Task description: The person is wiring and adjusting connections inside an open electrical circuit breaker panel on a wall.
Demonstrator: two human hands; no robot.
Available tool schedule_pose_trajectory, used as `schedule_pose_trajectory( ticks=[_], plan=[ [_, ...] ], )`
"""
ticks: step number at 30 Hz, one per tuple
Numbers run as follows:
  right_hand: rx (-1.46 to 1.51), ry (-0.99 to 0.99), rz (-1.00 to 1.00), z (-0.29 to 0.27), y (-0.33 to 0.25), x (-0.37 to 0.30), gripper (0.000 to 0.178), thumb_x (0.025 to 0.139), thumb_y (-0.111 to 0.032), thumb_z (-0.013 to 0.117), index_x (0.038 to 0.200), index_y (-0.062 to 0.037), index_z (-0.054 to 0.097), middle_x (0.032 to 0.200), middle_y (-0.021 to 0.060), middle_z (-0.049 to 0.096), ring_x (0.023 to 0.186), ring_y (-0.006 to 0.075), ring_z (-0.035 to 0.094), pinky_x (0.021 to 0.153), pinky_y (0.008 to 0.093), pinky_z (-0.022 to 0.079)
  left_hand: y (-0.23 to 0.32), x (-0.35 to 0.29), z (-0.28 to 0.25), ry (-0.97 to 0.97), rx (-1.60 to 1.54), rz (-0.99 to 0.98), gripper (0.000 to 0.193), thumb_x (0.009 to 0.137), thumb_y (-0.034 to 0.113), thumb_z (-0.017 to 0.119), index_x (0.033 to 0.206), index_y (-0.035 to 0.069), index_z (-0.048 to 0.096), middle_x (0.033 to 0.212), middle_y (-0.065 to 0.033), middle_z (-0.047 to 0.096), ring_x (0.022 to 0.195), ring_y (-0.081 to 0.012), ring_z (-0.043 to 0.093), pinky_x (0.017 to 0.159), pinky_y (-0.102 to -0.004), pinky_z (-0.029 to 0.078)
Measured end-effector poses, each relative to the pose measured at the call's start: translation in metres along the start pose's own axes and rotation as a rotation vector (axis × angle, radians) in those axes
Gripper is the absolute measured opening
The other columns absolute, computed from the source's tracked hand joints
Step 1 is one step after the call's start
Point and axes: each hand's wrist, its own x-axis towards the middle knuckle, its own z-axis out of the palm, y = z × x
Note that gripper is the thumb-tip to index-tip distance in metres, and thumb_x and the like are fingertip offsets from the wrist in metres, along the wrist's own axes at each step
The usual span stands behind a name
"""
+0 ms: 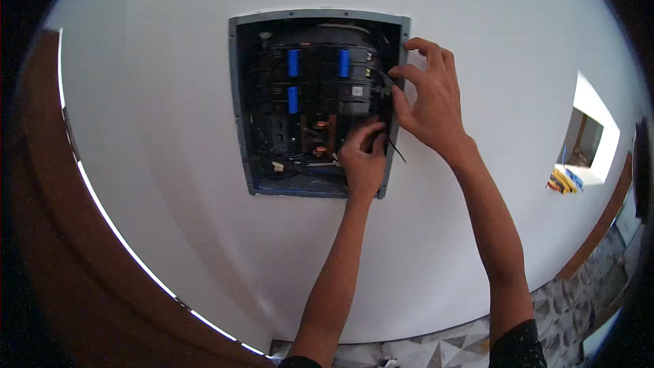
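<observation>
An electrical panel box (240, 109) with a grey metal frame is set into the white wall. Inside it, black circuit breakers (354, 105) sit in two columns, some with blue handles. My right hand (432, 88) is at the box's right edge, its thumb and index finger pinched on a black wire (385, 82) beside the right column. Lower down, my left hand (363, 160) reaches into the box's lower right, fingers curled together and partly blurred. What they grip is hidden. A thin black wire end (399, 152) pokes out past the frame beside them.
Copper-coloured bars (320, 138) show in the middle of the box, below the breakers. More wires (289, 167) lie along its bottom. A wall opening (587, 140) at the right holds yellow and blue wires (564, 180). Brown panelling stands far left; the patterned floor (449, 351) lies below.
</observation>
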Motion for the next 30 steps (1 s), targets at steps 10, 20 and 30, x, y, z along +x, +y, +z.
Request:
schedule_pose_trajectory(
  ticks=[10,20,30],
  plan=[
    [-0.473,-0.337,-0.039,0.007,-0.019,0.020,0.029,0.066,-0.011,0.069,0.094,-0.0029,0.067,0.112,0.0135,0.043,0.110,0.0328,0.040,0.095,0.0454,0.031,-0.001,-0.003,-0.001,-0.015,0.033,0.147,0.023,0.084,-0.006,0.060,0.104,0.003,0.069,0.108,-0.0128,0.067,0.103,-0.0301,0.064,0.090,-0.0380,0.050],
    [-0.462,-0.435,-0.154,0.003,-0.009,0.021,0.020,0.070,-0.016,0.069,0.088,-0.0076,0.071,0.111,0.0125,0.044,0.110,0.0291,0.040,0.097,0.0439,0.028,-0.002,-0.002,-0.006,-0.017,-0.002,0.153,0.022,0.084,-0.006,0.059,0.102,0.003,0.068,0.108,-0.0126,0.066,0.105,-0.0303,0.063,0.090,-0.0390,0.049],
    [-0.342,-0.670,-0.441,-0.023,0.002,0.038,0.032,0.066,-0.018,0.067,0.096,-0.0073,0.069,0.116,0.0149,0.046,0.117,0.0330,0.040,0.104,0.0491,0.028,0.001,-0.001,-0.008,-0.049,-0.003,0.145,0.029,0.085,-0.006,0.058,0.110,0.004,0.067,0.113,-0.0143,0.065,0.107,-0.0316,0.062,0.092,-0.0389,0.050]
  ],
)
